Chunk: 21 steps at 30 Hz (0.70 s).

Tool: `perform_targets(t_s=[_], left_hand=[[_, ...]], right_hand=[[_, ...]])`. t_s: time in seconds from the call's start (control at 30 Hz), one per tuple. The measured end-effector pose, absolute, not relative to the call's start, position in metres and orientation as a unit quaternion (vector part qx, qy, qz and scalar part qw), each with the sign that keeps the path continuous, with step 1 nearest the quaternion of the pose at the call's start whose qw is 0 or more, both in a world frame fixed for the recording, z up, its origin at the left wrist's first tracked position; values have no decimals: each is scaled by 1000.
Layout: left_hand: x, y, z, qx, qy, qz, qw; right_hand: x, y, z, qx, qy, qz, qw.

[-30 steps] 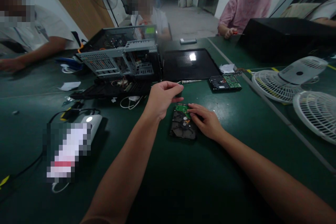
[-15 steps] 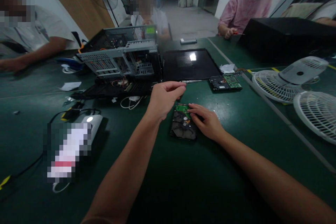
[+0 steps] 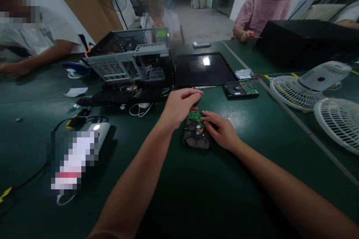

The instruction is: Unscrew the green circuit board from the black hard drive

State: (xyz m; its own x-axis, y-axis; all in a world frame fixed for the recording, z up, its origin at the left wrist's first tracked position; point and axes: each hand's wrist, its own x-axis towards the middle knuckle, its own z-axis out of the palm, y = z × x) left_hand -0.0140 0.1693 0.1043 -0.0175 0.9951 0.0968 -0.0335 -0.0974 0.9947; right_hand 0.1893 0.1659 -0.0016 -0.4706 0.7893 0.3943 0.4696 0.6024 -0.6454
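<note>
A hard drive [image 3: 195, 134] lies on the green table with its green circuit board facing up. My right hand [image 3: 221, 129] steadies its right side, the fingertips and thumb pressed on the board and edge. Just above the far end of the drive, my left hand [image 3: 181, 106] is raised with thumb and fingers pinched together. Whatever is in that pinch, if anything, is too small or hidden to name. Beyond it, a slim metallic tool [image 3: 206, 87] lies by the edge of a black panel [image 3: 202, 69].
A second hard drive [image 3: 241, 89] lies to the right, near white fans [image 3: 291, 91]. An opened computer case [image 3: 131, 59] stands at the back left. A power strip [image 3: 102, 132] and cables lie left. Other people sit around; one person's hand [image 3: 246, 36] holds a red-handled tool.
My left hand has shifted slightly to the right, still pinched. My right hand and the hard drive stay where they were.
</note>
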Motion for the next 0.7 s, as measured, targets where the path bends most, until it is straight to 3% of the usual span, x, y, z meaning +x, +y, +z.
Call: perform_targets(t_s=[0.47, 0.7], left_hand=[[-12, 175, 100, 423, 439, 577, 543], [-13, 175, 101, 445, 447, 578, 517]], right_hand=[[189, 166, -2, -373, -827, 226, 354], [189, 166, -2, -373, -826, 228, 355]])
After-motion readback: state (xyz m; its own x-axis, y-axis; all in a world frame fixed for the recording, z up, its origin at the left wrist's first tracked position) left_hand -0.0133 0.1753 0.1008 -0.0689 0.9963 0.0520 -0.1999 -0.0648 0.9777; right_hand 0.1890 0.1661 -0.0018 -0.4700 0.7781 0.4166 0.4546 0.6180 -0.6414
